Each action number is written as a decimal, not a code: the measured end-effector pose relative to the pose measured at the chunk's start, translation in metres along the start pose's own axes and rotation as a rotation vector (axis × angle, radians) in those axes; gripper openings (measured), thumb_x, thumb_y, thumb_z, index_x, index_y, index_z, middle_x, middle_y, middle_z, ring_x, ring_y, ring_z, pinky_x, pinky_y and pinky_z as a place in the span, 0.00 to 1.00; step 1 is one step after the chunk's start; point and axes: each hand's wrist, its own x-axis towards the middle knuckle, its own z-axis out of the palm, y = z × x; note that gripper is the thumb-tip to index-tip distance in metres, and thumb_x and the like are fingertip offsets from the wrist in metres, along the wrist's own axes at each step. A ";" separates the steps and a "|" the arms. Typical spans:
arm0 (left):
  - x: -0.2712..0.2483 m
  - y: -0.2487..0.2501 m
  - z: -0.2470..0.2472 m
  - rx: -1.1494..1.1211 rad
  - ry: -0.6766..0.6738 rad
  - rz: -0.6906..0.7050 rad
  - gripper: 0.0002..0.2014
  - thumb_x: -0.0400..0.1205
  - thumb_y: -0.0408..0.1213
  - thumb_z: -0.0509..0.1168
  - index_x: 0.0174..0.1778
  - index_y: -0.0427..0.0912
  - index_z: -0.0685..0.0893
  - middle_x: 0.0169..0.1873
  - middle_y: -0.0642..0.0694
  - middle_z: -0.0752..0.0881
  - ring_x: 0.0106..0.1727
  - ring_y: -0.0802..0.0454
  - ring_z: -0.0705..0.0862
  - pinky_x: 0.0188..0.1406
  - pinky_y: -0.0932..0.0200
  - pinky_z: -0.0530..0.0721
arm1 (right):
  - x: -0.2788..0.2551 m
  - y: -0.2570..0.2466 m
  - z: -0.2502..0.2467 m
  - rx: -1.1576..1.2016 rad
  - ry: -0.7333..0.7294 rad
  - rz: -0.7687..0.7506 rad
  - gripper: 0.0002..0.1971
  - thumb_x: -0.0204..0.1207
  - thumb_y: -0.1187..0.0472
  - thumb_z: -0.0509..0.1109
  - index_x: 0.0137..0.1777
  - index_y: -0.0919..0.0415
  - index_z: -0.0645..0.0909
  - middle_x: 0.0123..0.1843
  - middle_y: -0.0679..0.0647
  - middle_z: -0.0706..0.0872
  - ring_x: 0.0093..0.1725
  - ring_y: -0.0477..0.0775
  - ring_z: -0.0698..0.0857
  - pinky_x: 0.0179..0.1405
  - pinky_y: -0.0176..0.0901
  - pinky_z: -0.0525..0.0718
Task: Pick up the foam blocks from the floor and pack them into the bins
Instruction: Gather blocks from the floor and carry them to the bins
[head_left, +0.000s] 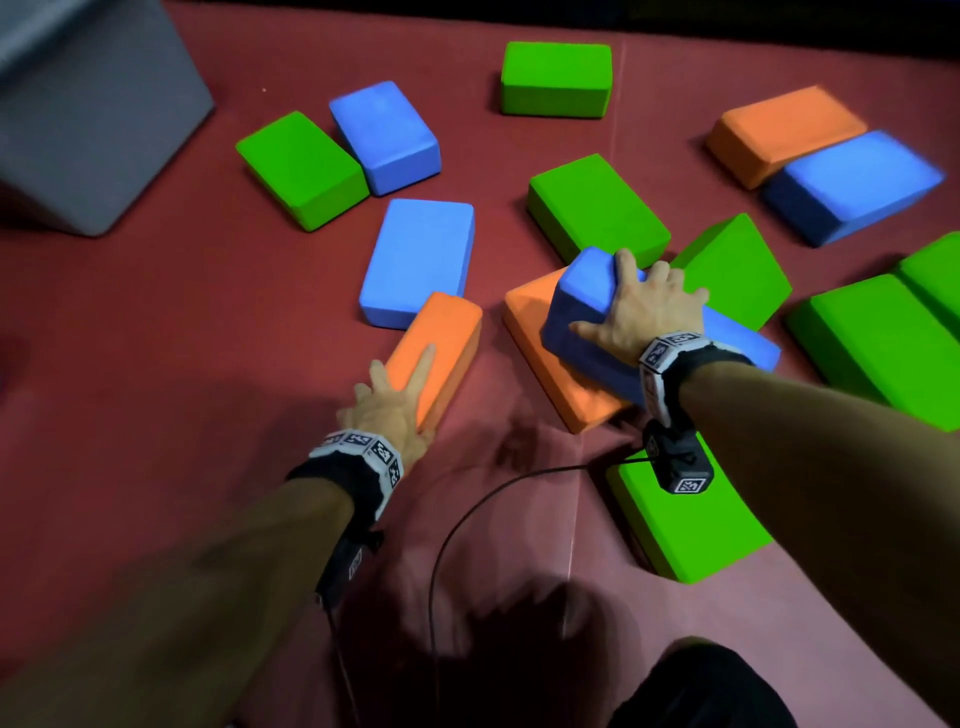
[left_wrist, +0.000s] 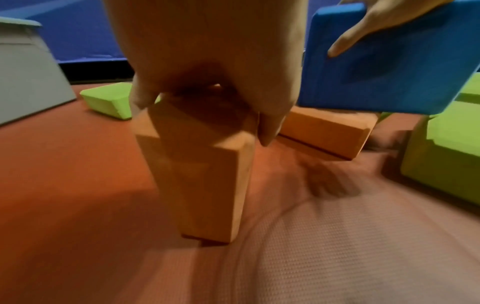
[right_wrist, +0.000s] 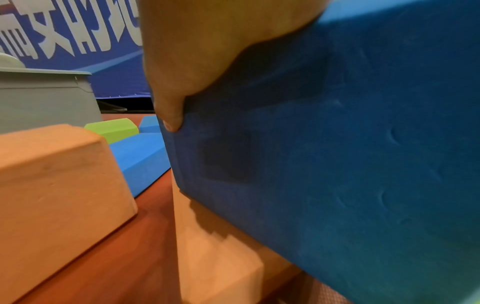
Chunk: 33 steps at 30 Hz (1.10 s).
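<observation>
My left hand (head_left: 397, 402) reaches over a narrow orange foam block (head_left: 447, 332) standing on its long edge on the red floor. In the left wrist view, fingers (left_wrist: 137, 98) and thumb come down either side of that orange block (left_wrist: 207, 174), gripping it. My right hand (head_left: 626, 304) grips a blue block (head_left: 582, 291), thumb on its near face and fingers over the far edge. The blue block (right_wrist: 337, 144) is tilted, one end raised above a flat orange block (head_left: 530, 322). A grey bin (head_left: 88, 114) stands at the far left.
Several green (head_left: 597, 208), blue (head_left: 421, 260) and orange (head_left: 779, 130) blocks lie scattered across the red mat. A green block (head_left: 685, 525) lies under my right forearm. A black cable (head_left: 467, 509) loops over the mat between my arms.
</observation>
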 end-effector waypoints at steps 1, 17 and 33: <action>0.000 -0.002 0.005 -0.009 0.014 -0.010 0.52 0.79 0.57 0.68 0.76 0.75 0.26 0.78 0.37 0.51 0.67 0.37 0.69 0.57 0.40 0.76 | -0.001 0.000 0.000 -0.001 0.001 0.003 0.53 0.63 0.25 0.70 0.82 0.52 0.56 0.67 0.66 0.74 0.68 0.66 0.74 0.62 0.65 0.72; -0.036 -0.038 0.000 -0.170 0.057 -0.019 0.49 0.81 0.49 0.67 0.83 0.67 0.34 0.65 0.37 0.65 0.62 0.37 0.74 0.51 0.47 0.73 | -0.017 -0.032 -0.013 -0.184 -0.174 0.014 0.57 0.68 0.44 0.77 0.85 0.45 0.37 0.69 0.65 0.68 0.70 0.66 0.71 0.65 0.67 0.72; -0.198 -0.334 -0.109 -0.275 0.414 -0.528 0.49 0.79 0.54 0.69 0.84 0.69 0.38 0.67 0.36 0.66 0.64 0.34 0.75 0.54 0.41 0.79 | -0.097 -0.438 -0.173 0.211 -0.068 -0.750 0.54 0.65 0.40 0.79 0.84 0.49 0.48 0.77 0.60 0.70 0.71 0.70 0.76 0.66 0.70 0.76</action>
